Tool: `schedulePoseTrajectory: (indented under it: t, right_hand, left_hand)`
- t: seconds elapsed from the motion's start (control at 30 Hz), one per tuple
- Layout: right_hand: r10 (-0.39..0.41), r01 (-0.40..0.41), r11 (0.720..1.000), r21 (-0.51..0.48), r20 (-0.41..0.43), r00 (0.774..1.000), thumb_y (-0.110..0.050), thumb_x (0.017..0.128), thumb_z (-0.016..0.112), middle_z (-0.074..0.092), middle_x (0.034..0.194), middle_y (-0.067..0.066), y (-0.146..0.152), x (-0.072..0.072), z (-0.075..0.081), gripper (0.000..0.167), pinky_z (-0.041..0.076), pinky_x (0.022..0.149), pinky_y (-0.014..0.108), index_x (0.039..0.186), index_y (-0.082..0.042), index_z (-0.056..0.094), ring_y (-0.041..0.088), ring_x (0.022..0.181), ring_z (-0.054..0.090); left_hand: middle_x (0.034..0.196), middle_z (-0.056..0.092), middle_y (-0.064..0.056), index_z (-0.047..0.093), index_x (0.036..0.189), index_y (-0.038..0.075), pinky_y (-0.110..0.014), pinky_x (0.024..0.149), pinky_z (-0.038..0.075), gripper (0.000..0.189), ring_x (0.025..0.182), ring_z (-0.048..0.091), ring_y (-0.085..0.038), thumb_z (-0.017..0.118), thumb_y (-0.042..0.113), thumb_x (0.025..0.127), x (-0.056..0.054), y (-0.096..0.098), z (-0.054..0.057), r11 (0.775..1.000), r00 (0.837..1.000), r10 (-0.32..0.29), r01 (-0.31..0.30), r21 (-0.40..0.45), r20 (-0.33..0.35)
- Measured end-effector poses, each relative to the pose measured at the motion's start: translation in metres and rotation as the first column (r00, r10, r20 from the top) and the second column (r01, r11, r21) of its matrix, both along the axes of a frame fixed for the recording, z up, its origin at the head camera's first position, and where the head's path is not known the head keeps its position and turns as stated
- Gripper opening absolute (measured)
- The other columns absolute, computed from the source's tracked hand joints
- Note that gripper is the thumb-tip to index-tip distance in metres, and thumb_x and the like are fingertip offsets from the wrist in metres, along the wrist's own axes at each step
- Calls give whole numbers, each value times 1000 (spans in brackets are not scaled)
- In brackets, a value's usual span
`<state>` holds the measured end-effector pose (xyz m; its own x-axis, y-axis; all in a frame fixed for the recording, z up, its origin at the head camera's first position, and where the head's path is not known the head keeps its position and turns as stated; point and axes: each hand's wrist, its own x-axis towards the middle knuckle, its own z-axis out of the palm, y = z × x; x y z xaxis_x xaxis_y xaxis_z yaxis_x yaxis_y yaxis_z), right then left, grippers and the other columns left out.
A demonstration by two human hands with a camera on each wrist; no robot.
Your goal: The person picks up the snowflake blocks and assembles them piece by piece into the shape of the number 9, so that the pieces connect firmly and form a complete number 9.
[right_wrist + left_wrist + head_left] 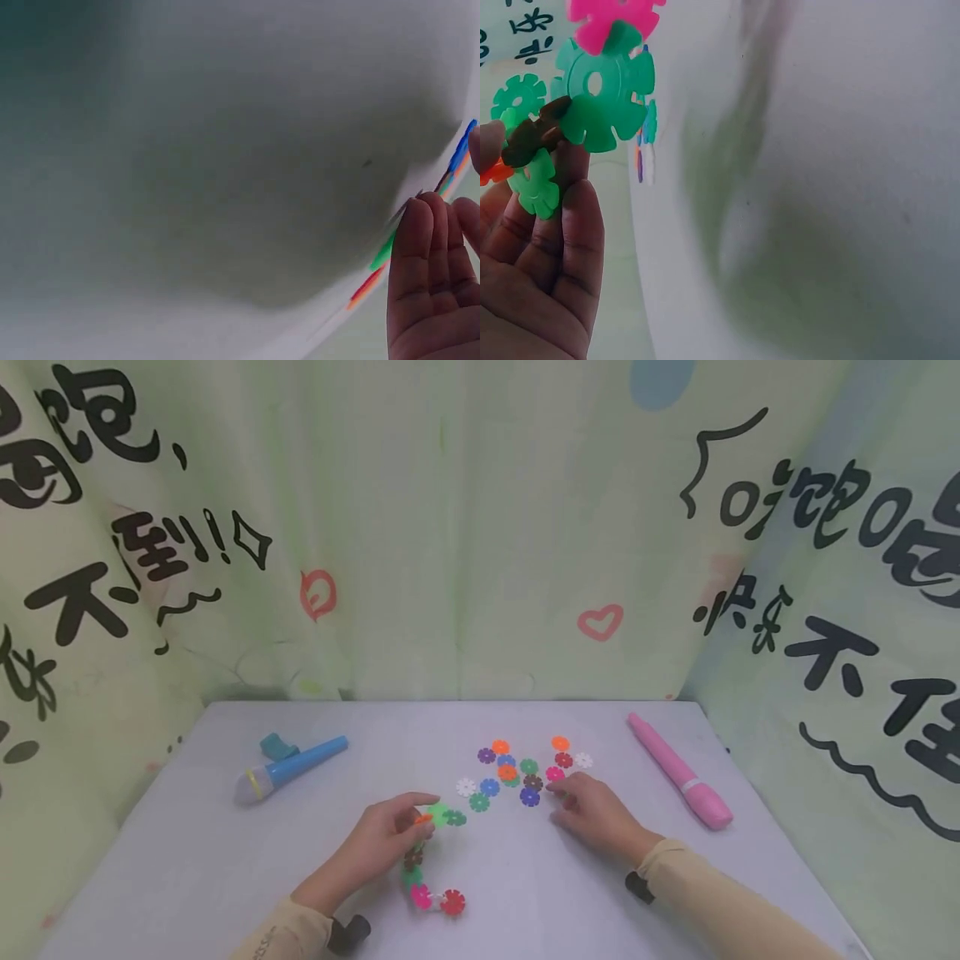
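My left hand point(390, 831) pinches a chain of interlocking snowflake discs point(413, 858) near its orange and green end. From there the chain curves down toward me through brown, green and pink discs to a red disc point(452, 902). In the left wrist view, the thumb and fingers of the left hand point(547, 255) are around the orange, green and brown discs, with a large green disc point(604, 94) beyond them. My right hand point(600, 814) reaches over the table, fingertips right at a pink disc point(555, 774) and close to a brown disc point(533, 782). Its fingers point(412, 262) look straight.
Several loose discs in mixed colours, such as a white disc point(467, 787), lie mid-table between and beyond the hands. A blue toy microphone point(307, 760) and a teal piece point(278, 746) lie at left. A pink toy microphone point(678, 768) lies at right. Printed curtains surround the table point(187, 860).
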<state>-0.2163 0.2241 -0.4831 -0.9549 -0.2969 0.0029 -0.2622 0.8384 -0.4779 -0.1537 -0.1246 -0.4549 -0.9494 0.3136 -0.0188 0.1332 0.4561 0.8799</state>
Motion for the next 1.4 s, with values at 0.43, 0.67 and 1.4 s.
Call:
schedulePoseTrajectory:
  t: [0.43,0.67,1.4]
  right_hand:
    - [59,-58,993,105,-6,998,-24,87,79,59,98,-11,-30,-7,2,31,52,81,31,116,-20,71,9,86,56]
    - [60,-62,996,67,23,998,-20,84,81,55,90,-8,-32,-7,6,22,51,79,33,102,-14,70,12,84,55]
    - [224,-214,940,-264,7,975,-8,81,80,68,96,-11,-41,18,12,31,55,68,26,111,-15,75,8,80,63]
  left_hand:
    - [83,62,1,63,132,12,-34,64,53,43,70,62,-17,74,17,91,-2,-1,-3,1000,1000,8,-7,-24,13]
    - [84,64,-2,63,131,13,-35,62,51,40,69,61,-18,73,17,92,-1,-2,-3,1000,998,10,-10,-5,56]
    - [91,63,-2,58,136,7,-33,61,53,43,67,63,-18,68,11,95,-2,-5,-4,1000,999,-4,4,12,41]
